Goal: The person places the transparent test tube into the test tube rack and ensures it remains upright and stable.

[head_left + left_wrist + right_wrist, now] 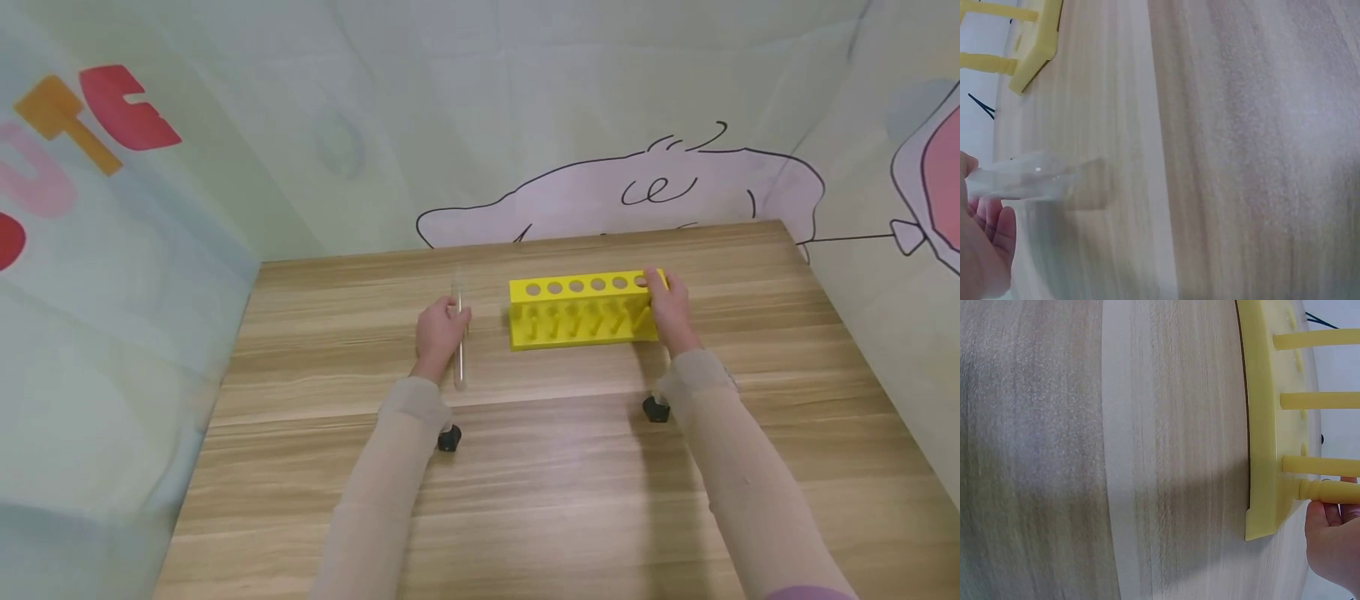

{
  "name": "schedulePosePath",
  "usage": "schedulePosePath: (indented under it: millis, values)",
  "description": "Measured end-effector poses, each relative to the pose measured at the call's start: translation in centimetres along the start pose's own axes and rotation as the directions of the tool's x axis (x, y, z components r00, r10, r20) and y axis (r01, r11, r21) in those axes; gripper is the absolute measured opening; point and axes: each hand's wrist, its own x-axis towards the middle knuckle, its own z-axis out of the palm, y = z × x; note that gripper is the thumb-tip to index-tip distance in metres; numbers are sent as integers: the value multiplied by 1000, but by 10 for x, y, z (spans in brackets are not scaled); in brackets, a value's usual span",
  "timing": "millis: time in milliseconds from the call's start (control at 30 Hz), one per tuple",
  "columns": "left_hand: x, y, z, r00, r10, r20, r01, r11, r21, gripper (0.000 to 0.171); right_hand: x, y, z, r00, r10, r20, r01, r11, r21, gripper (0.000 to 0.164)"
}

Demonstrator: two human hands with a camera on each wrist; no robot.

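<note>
- Pale cartoon-print sheet (480,125) hangs past the 12 o'clock edge of the desk, with more of it round at 9 and 3.
- Wood-grain desk (547,500) carries everything here.
- Yellow rack (585,307) sits up toward 12 on the desk, holes facing up, long axis roughly 9 to 3 with the 3 o'clock end swung a hair toward 12. My worry: it's only being held at one end, so a sideways bump on the other end could swivel it, and lifting the held end could tip it.
- Right hand (670,307) is at the rack's 3 o'clock end, curled in close with the thumb up top by the end hole. Decent hold, I'd say.
- Left hand (440,332) is over at 9 o'clock from the rack, thumb and fingers closed in a pinch round the tube.
- Clear tube (460,354) is between left hand and rack, well apart from the rack. It looks slick, so a loose pinch could let it slip and roll; swinging it toward 3 could clink it on the rack. Long axis runs 12 to 6, rounded-looking tip at 6. The 12 end blurs out, and I can't tell if it's touching the desk.
</note>
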Motion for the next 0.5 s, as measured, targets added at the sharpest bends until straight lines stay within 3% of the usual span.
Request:
schedulePosePath:
  millis: [200,500]
  values:
    - [0,2,-4,1000,7,-17,-8,999,-47,41,1,0,0,1000,3,-3,-3,1000,13,62]
    - [2,7,-8,996,18,-87,-30,991,-133,38,2,3,1,999,-33,-7,33,999,28,66]
